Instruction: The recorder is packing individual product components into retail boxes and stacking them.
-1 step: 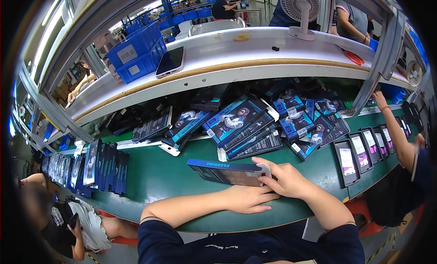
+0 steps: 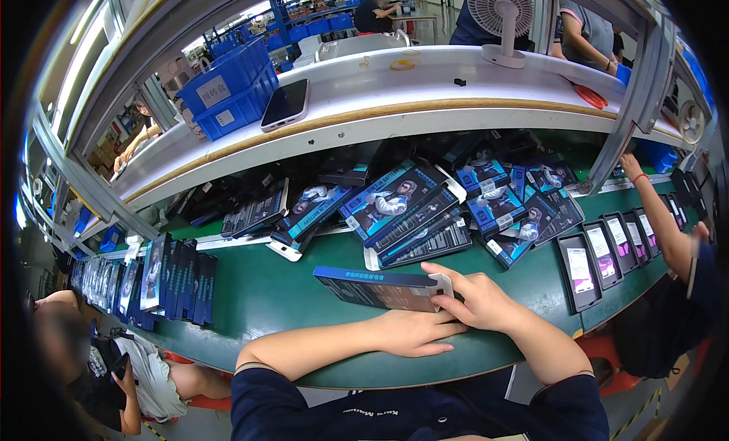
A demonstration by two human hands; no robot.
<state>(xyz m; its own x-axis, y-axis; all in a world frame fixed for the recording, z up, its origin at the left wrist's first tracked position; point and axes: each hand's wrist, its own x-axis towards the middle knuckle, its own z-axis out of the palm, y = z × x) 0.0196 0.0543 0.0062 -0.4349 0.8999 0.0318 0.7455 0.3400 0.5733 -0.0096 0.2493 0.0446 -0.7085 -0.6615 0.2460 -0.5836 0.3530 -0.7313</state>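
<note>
Left hand [image 2: 414, 333]: palm down over green table [image 2: 254, 289], fingers slightly spread | Right hand [image 2: 482, 300]: thumb and fingers pinch right end of dark box [image 2: 372, 287] | Dark box: narrow blue side up, beyond left hand | Box pile [image 2: 395, 203]: behind, below shelf [image 2: 429, 82] | White fan [image 2: 499, 12]: on shelf

Got a green workbench [image 2: 250, 281] up front, with a white wood-edged shelf [image 2: 425, 80] above it and a grey metal post [image 2: 619, 148] at the right. Can spot blue racking [image 2: 279, 17] way at the back, strip lights [image 2: 79, 67] glowing upper left, red seats [image 2: 607, 357] by the bench, plus yellow-and-black tape [image 2: 636, 418] on the grey floor [image 2: 623, 401].
</note>
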